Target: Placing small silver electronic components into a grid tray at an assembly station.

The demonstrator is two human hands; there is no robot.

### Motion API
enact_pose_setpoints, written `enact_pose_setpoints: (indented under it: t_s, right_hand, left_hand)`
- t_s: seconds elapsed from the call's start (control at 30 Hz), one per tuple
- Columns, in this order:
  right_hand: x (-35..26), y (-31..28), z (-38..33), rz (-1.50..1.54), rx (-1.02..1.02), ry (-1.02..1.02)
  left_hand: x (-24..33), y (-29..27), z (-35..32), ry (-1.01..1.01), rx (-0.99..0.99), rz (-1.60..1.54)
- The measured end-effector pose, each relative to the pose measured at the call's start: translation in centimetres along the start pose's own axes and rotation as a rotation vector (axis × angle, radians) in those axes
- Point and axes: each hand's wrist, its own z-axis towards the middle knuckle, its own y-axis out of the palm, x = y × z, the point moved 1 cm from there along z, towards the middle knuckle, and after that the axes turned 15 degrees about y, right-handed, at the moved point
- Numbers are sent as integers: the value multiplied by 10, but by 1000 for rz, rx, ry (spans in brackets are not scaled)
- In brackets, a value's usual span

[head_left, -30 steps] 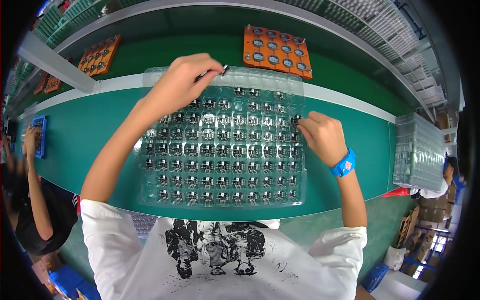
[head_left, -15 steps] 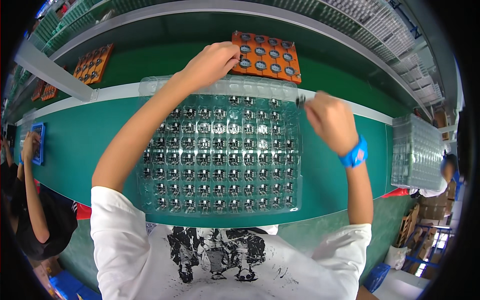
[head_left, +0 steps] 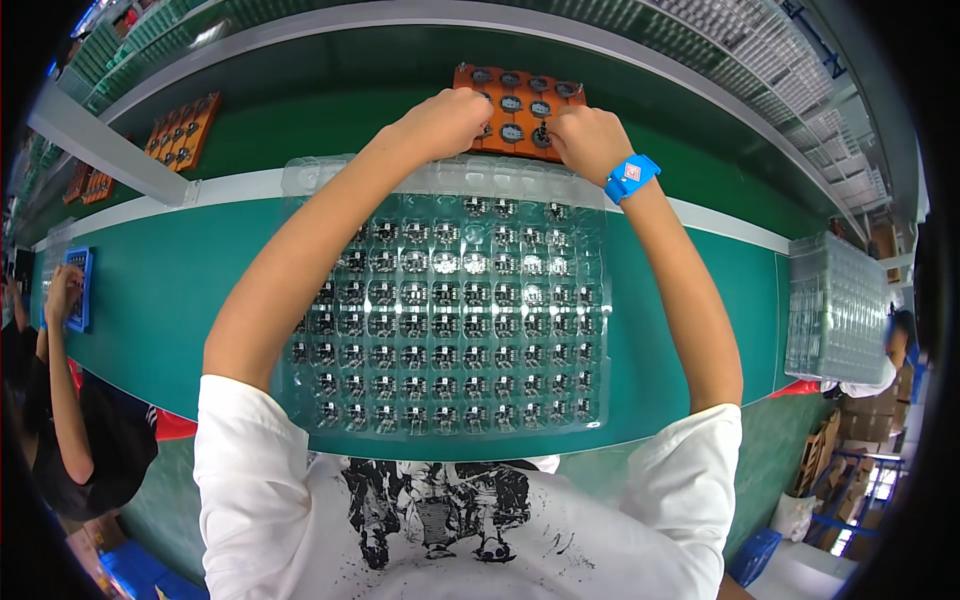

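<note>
An orange fixture (head_left: 526, 120) with rows of round, grey-faced parts lies beyond the tray on the green surface. My left hand (head_left: 455, 122) is closed at its left edge, fingertips pinched by a round part; whatever they grip is hidden. Over the fixture's near right side, my right hand (head_left: 592, 143) pinches a small dark component (head_left: 543, 130), its tip at one of the round parts. Below my hands a clear plastic tray (head_left: 474, 237) holds rows of small black-and-silver circuit boards (head_left: 445, 324). Some pockets in its far rows are bare.
Stacked clear trays (head_left: 835, 310) stand at the table's right end. More orange fixtures (head_left: 183, 132) lie far left behind a slanted metal post (head_left: 110, 145). At left, a co-worker's hand (head_left: 65, 290) is at a blue tray (head_left: 78, 292). A pale rail (head_left: 240, 188) crosses behind the tray.
My right hand has moved from right of the clear tray up and left to the orange fixture, carrying the small dark component. My left hand stays by the fixture's left edge.
</note>
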Motion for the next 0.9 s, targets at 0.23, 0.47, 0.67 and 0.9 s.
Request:
enact_pose_setpoints:
  t_s: [0.23, 0.47, 0.67, 0.9]
  right_hand:
    - [-6, 10, 4, 23, -25, -23]
    - [-15, -9, 11, 159, -53, 35]
    - [1, -27, 12, 389, -79, 175]
    - [1, 1, 0, 40, -63, 23]
  left_hand:
    - [10, -8, -3, -38, -86, 80]
    - [-5, -10, -20, -43, 157, -94]
    - [-9, -26, -21, -124, 172, -183]
    - [-3, -21, -14, -263, 281, -501]
